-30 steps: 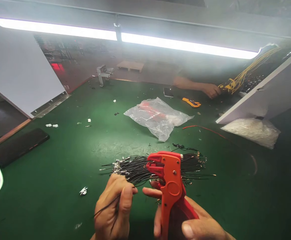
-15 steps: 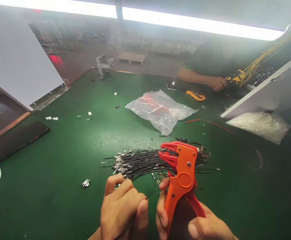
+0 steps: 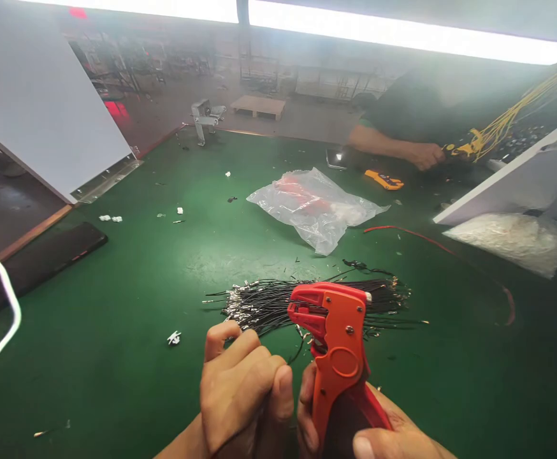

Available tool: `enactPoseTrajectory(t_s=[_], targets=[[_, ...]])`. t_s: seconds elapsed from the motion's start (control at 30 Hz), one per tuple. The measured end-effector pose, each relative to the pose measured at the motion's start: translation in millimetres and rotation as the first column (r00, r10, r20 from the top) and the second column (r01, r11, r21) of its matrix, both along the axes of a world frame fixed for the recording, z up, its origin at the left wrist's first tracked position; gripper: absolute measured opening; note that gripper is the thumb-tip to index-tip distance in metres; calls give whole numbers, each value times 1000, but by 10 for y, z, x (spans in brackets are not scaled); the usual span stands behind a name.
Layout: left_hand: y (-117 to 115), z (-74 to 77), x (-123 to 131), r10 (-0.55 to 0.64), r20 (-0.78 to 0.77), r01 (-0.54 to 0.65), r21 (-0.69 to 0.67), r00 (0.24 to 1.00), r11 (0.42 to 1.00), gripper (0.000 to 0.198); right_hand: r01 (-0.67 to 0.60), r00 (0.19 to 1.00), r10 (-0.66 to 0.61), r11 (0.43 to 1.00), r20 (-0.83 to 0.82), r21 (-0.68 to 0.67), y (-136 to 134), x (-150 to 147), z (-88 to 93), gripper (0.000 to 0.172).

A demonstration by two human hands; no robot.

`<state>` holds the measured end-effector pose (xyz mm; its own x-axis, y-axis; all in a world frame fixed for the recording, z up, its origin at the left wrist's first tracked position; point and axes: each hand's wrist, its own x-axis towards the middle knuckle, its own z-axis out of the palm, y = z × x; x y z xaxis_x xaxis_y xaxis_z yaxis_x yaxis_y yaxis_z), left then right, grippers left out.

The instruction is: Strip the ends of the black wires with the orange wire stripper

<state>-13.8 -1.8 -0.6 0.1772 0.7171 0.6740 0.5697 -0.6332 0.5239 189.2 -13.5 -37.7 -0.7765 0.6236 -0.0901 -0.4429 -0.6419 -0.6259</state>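
Note:
My right hand is wrapped round the handles of an orange and red wire stripper, whose jaws point up and to the left. Close beside it, my left hand is closed, thumb against the fingers. A black wire sticks out from its thumb side towards the stripper; most of it is hidden in the fist. Just beyond both hands lies a bundle of black wires with metal terminals at the left ends. The stripper covers part of this bundle.
A clear plastic bag with reddish contents lies behind the bundle. A red wire, a yellow-orange tool and a bag of pale pieces are at right. A white connector lies left. Across the table, a person's hand is near yellow wires.
The wire stripper has moved slightly left, and its jaws and handles have come closer together. More of the black wire shows beyond my left hand. The whole view has shifted slightly.

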Motion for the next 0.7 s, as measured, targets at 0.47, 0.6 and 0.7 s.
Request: enactPoseTrajectory(t_s=[0.47, 0.6, 0.7], targets=[[-30, 81, 9, -2, 14, 2, -9, 1000, 1000, 25, -34, 997, 34, 999, 73, -3, 61, -84, 102, 50], [-38, 72, 52, 11, 25, -11, -7, 1000, 1000, 26, -47, 996, 44, 998, 75, 29, 91, -119, 131, 43], [-43, 59, 86, 19, 44, -18, -30, 999, 999, 26, -73, 994, 68, 996, 85, 55, 99, -144, 144, 44]])
